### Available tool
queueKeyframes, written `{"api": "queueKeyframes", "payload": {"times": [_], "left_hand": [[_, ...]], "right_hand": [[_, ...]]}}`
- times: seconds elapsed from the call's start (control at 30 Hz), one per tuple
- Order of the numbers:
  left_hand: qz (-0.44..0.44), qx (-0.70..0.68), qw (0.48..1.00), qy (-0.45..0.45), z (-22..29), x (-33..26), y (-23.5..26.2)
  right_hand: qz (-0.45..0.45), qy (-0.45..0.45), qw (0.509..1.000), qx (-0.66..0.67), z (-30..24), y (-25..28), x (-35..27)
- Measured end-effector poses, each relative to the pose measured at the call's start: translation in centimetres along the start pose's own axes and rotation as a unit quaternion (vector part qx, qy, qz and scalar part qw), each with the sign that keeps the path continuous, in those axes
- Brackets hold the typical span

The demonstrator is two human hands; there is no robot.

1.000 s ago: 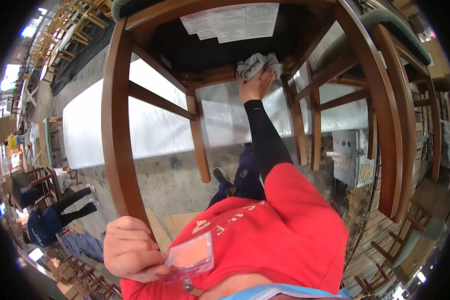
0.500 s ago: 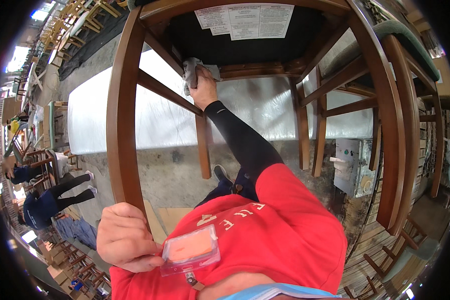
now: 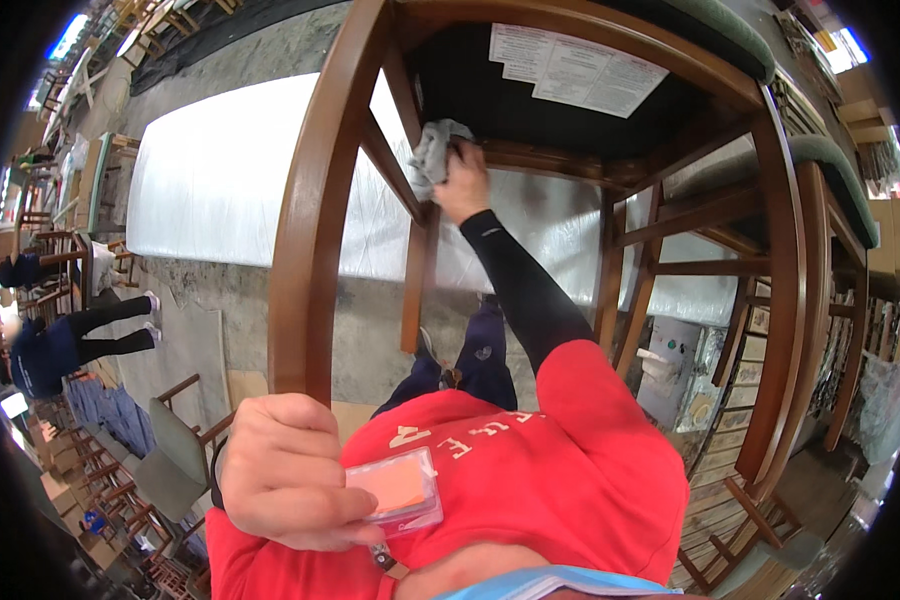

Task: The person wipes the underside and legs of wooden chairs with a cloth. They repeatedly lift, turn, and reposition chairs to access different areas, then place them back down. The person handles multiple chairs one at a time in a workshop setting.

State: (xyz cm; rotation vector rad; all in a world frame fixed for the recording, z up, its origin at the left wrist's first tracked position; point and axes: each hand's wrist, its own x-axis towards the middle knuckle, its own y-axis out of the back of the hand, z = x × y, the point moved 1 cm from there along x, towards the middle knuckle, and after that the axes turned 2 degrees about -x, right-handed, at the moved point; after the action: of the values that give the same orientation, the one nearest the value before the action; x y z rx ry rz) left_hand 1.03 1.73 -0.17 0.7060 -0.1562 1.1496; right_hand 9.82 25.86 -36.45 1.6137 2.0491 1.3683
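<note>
A brown wooden chair (image 3: 315,220) is tipped so that the black underside of its seat (image 3: 460,75) faces me, with white printed labels (image 3: 580,70) on it. My right hand (image 3: 462,182), in a black sleeve, presses a crumpled grey cloth (image 3: 433,155) against the frame at the inner corner below the seat. My left hand (image 3: 285,470) is closed around the lower end of the near left chair leg, whose tip it hides. A clear badge holder (image 3: 400,490) with an orange card hangs on my red shirt, beside the left fingers.
A second chair (image 3: 820,230) with a green-grey seat stands close on the right. Behind lies a long surface wrapped in shiny plastic (image 3: 220,180). A grey metal box (image 3: 670,365) sits at right. Another person (image 3: 55,345) bends over at far left, near more chairs (image 3: 170,455).
The chair has shifted right and turned slightly in view, with both hands moving along with it. The cloth stays in my right hand at the same corner.
</note>
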Motion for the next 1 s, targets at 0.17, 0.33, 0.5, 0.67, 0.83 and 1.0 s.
{"api": "queueKeyframes", "payload": {"times": [0.17,0.33,0.5,0.67,0.83,1.0], "left_hand": [[0.038,0.007,0.999,-0.007,-0.2,-0.5,-0.5],[0.039,0.005,0.999,-0.011,-0.2,-0.2,-0.4],[0.068,0.023,0.997,-0.014,-0.2,-0.3,-0.8],[0.055,0.018,0.998,-0.007,-0.1,0.0,-0.6],[0.052,0.027,0.998,0.004,0.1,-0.1,-0.7],[0.039,0.022,0.999,0.002,0.2,0.1,-0.4]], "right_hand": [[-0.028,0.030,0.999,-0.013,0.8,2.1,2.8],[0.000,0.095,0.993,-0.070,0.6,1.3,4.2],[-0.065,0.109,0.983,-0.132,0.5,2.2,3.9],[-0.004,0.146,0.983,-0.115,1.1,1.6,5.9],[-0.016,0.177,0.972,-0.156,1.7,1.2,4.2],[-0.026,0.166,0.979,-0.117,1.2,1.2,4.8]]}}
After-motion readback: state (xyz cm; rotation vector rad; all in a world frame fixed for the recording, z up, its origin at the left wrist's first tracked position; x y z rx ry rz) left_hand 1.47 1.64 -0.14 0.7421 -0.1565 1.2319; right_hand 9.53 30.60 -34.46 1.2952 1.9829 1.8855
